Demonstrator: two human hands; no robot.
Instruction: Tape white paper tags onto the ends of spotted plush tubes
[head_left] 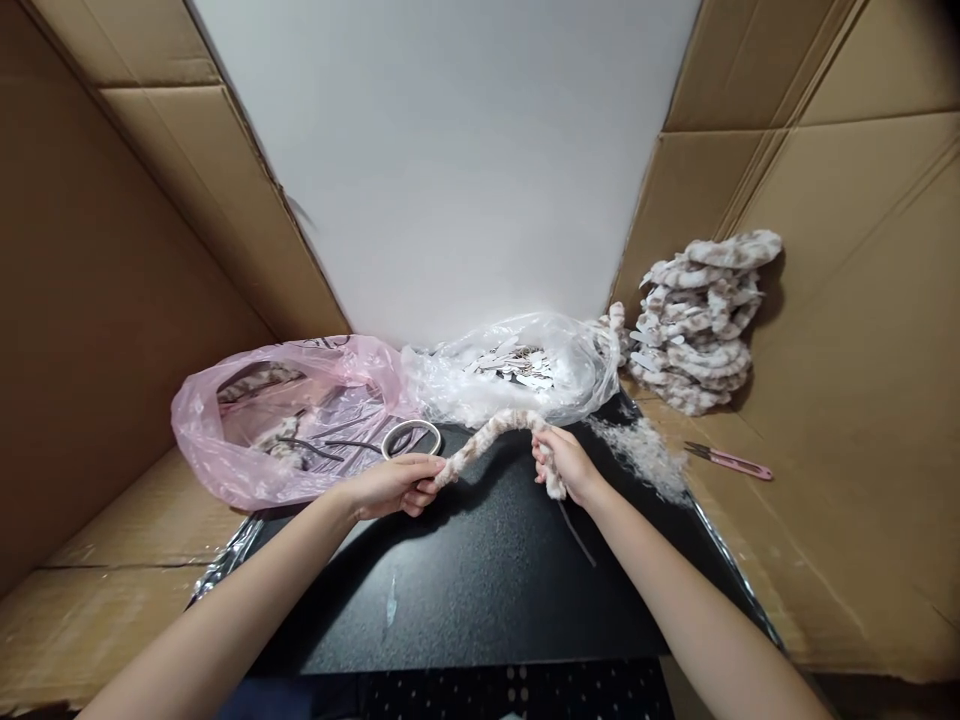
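Observation:
A white and tan furry fabric tube (504,424) arches between my two hands above the black table (480,590). My left hand (401,484) is closed on its left end. My right hand (564,464) grips it near the other end, which hangs below the fingers. A thin dark cord or wire (577,535) sticks out from that hanging end. Just behind my left hand lies a pale ring (411,428), perhaps a tape roll or hoop; its exact kind is unclear.
A pink plastic bag (210,455) with furry pieces lies at left, beside a clear bag (450,385) holding white tags. Loose fluff (649,460) and pink-handled thread snips (729,460) are at right. Furry rings (701,320) are stacked against the cardboard wall (862,330).

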